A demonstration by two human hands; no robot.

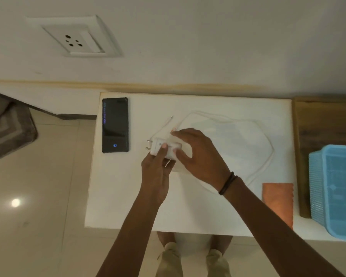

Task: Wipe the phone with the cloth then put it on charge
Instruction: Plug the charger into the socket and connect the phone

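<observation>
A black phone (pixel 115 125) lies face up at the far left of the white table (pixel 128 196), its screen lit. The orange cloth (pixel 278 202) lies flat at the table's right edge. My left hand (pixel 155 174) grips the white charger plug (pixel 164 149) from below, prongs pointing left toward the phone. My right hand (pixel 198 156) covers the plug's right end, fingers on it. The white cable (pixel 268 156) loops across the table behind my hands, and its free connector end (pixel 170 117) rests near the phone.
A white wall socket (pixel 78 40) sits on the wall above the table's left side. A blue plastic basket (pixel 336 188) stands on a wooden surface (pixel 316 120) to the right. A grey mat (pixel 6 126) lies on the tiled floor at left.
</observation>
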